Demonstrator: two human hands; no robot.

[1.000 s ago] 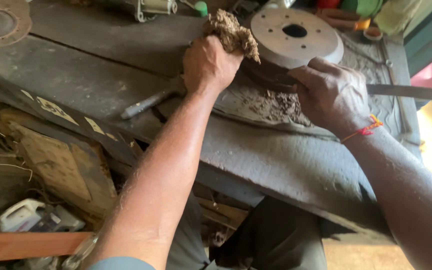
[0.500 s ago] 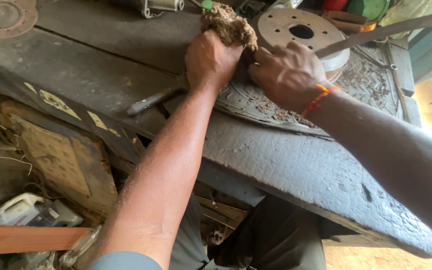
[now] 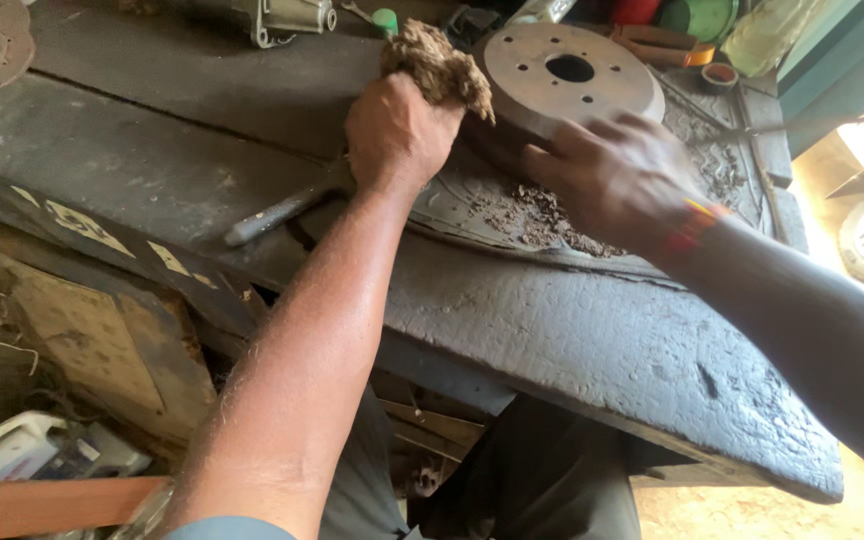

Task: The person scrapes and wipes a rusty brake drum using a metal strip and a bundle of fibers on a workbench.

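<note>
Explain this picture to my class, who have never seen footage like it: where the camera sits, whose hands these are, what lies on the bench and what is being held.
The camera is worn on a person's head and looks down, so both bare arms reaching into the picture are that person's own. There is no machine here.

The left hand grips a wad of brown, fibrous rag, pressed against the edge of a rusty round metal drum with a centre hole and smaller holes around it. The right hand, with a red band at the wrist, rests on the drum's near side; it is blurred, so its grip is unclear.

The drum stands on a dark, worn workbench. A heap of brown crumbly dirt lies before it, and a grey metal tool handle lies by the left wrist.
</note>
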